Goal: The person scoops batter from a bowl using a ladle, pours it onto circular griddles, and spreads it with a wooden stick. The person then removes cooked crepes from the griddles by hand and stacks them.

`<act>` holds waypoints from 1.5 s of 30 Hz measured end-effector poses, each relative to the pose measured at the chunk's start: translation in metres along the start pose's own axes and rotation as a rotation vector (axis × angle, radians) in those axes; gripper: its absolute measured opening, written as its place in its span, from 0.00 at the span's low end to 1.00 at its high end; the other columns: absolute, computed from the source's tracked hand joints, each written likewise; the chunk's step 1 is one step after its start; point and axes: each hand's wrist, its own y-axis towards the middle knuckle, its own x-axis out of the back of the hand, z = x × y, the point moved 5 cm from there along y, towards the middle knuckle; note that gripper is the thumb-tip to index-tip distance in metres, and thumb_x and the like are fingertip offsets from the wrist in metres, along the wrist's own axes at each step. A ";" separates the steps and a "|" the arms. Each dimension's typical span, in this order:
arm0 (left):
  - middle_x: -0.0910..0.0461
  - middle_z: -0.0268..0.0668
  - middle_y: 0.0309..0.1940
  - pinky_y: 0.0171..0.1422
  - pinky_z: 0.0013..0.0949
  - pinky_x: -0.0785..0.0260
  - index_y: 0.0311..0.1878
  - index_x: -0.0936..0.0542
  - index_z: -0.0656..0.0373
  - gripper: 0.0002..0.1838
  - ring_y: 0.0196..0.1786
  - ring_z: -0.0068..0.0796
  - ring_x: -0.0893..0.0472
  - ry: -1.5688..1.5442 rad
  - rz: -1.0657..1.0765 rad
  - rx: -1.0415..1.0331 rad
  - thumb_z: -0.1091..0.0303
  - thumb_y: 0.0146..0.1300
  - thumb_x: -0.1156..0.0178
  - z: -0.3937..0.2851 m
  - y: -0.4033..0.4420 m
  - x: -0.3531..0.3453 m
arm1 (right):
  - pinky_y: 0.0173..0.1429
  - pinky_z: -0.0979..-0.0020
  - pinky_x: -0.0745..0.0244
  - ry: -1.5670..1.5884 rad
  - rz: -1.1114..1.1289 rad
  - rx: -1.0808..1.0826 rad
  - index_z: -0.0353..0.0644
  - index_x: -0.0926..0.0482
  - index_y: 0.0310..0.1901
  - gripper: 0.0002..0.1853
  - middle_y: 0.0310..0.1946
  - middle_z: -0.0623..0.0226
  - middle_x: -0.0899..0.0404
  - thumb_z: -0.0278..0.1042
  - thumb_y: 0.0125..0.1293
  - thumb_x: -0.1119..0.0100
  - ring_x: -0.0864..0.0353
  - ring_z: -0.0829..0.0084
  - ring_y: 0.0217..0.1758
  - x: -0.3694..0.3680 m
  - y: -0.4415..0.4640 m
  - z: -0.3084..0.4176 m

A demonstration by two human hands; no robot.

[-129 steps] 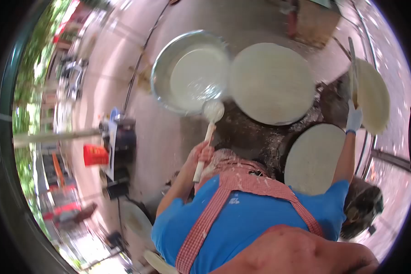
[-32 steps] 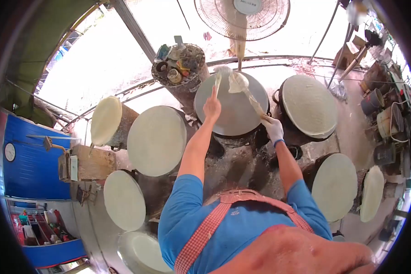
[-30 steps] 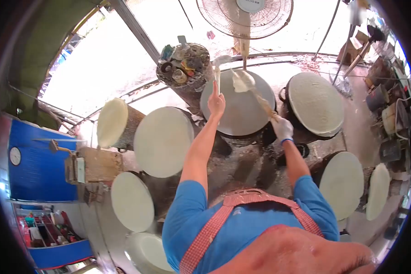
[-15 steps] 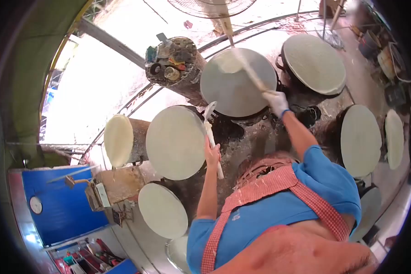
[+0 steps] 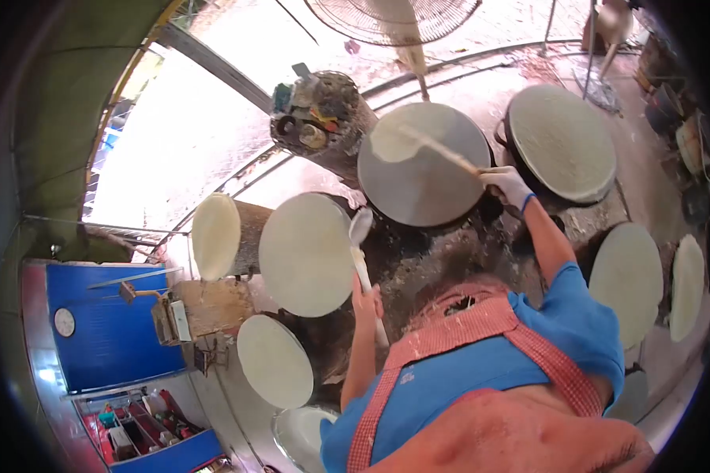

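Note:
My right hand (image 5: 509, 188), in a whitish glove, is closed around the handle end of a pale wooden spreader (image 5: 451, 154). Its far end lies over a round grey griddle (image 5: 430, 193), at the edge of a pale batter patch (image 5: 393, 147) on the griddle's upper left. My left hand (image 5: 368, 301) grips a long-handled ladle (image 5: 360, 227) upright, bowl at the top. That bowl is between this griddle and a batter-covered round griddle (image 5: 304, 256) on the left.
More round griddles with pale sheets stand around me: upper right (image 5: 562, 142), far right (image 5: 627, 280), lower left (image 5: 274, 361). A drum (image 5: 347, 126) bears small containers. A fan (image 5: 394, 20) is at the top. A wooden board (image 5: 213, 307) is at left.
The whole view has shifted, with the griddles appearing lower. The spreader lies at a flatter angle, and the batter patch shows further left on the griddle. Both hands keep their grips.

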 end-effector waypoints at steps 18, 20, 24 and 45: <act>0.43 0.26 0.15 0.16 0.20 0.49 0.62 0.45 0.50 0.30 0.14 0.15 0.42 -0.276 -0.126 0.385 0.80 0.56 0.50 0.078 -0.079 -0.037 | 0.08 0.79 0.53 -0.162 0.434 -0.136 0.43 0.20 0.44 0.16 0.10 0.71 0.31 0.37 0.53 0.38 0.40 0.83 0.06 -0.002 0.043 0.017; 0.43 0.25 0.16 0.17 0.19 0.49 0.62 0.45 0.51 0.30 0.14 0.15 0.42 -0.246 -0.134 0.345 0.80 0.56 0.50 0.076 -0.088 -0.038 | 0.07 0.78 0.55 -0.219 0.325 -0.131 0.41 0.20 0.43 0.16 0.09 0.71 0.33 0.37 0.53 0.38 0.43 0.83 0.04 0.015 0.049 0.030; 0.42 0.24 0.16 0.16 0.19 0.51 0.62 0.45 0.49 0.30 0.15 0.13 0.42 -0.275 -0.165 0.336 0.79 0.57 0.49 0.086 -0.099 -0.031 | 0.08 0.77 0.55 -0.113 0.149 -0.041 0.40 0.20 0.43 0.16 0.08 0.75 0.35 0.37 0.53 0.40 0.45 0.83 0.05 0.019 0.112 0.055; 0.43 0.25 0.14 0.12 0.20 0.55 0.66 0.51 0.44 0.36 0.12 0.14 0.44 -0.519 -0.273 0.505 0.76 0.57 0.48 0.117 -0.128 -0.038 | 0.12 0.79 0.46 -0.462 0.639 -0.167 0.32 0.22 0.43 0.18 0.19 0.71 0.26 0.28 0.47 0.41 0.37 0.83 0.11 0.025 0.096 0.063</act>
